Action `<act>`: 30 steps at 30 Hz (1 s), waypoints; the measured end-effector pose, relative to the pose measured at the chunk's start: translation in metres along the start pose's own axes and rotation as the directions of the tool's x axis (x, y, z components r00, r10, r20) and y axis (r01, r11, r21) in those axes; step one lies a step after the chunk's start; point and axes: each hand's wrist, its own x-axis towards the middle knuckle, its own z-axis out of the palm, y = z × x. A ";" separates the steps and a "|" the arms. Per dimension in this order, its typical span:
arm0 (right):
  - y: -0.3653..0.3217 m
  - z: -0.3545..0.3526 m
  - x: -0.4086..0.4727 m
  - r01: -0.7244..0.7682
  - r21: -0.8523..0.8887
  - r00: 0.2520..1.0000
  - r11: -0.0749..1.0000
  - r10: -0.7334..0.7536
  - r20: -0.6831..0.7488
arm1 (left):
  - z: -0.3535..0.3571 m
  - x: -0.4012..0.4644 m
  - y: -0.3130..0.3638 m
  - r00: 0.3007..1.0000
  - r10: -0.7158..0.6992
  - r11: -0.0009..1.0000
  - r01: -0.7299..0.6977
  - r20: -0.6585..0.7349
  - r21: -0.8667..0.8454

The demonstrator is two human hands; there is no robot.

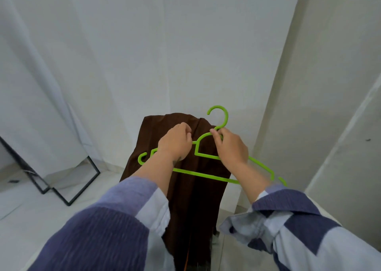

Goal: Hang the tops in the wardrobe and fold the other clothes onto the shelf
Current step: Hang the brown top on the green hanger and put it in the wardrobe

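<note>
A dark brown garment [193,190] hangs down in front of me, from chest height to the bottom of the view. Over it lies a bright green plastic hanger [206,174], its hook pointing up and away. My left hand [175,142] grips the garment's top edge together with the hanger's left shoulder. My right hand [231,144] pinches the hanger's neck just under the hook. The hanger's right end shows past my right wrist. How the hanger sits inside the garment is hidden by my hands.
White cloth backdrops [144,54] cover the walls ahead and to both sides. A black metal frame [68,188] stands on the pale floor at the lower left. My striped blue and white sleeves fill the bottom of the view.
</note>
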 end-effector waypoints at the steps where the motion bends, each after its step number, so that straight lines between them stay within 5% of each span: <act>1: 0.006 0.008 0.013 0.000 0.004 1.000 1.000 0.000 0.009 | 0.006 0.018 -0.002 0.999 -0.035 0.999 0.035 -0.005 -0.028; 5: 0.027 0.039 0.061 0.002 0.002 1.000 1.000 -0.003 0.008 | 0.033 0.082 -0.005 0.990 -0.134 0.990 0.132 -0.047 -0.040; 16: 0.048 0.097 0.100 0.015 -0.107 0.998 0.994 -0.021 -0.053 | 0.081 0.159 -0.018 0.956 -0.291 0.908 0.290 -0.043 0.303; 19: 0.044 0.098 0.095 0.019 -0.106 0.997 0.994 -0.027 -0.076 | 0.073 0.157 -0.017 0.950 -0.296 0.930 0.310 -0.097 0.197; 26: 0.038 0.085 0.089 0.023 -0.055 0.996 0.998 -0.027 -0.084 | 0.037 0.137 -0.021 0.888 -0.446 0.851 0.380 -0.115 -0.363; 30: 0.013 0.069 0.072 0.066 -0.039 0.993 0.997 -0.069 -0.095 | 0.007 0.116 -0.036 0.927 -0.338 0.932 0.305 -0.163 -0.197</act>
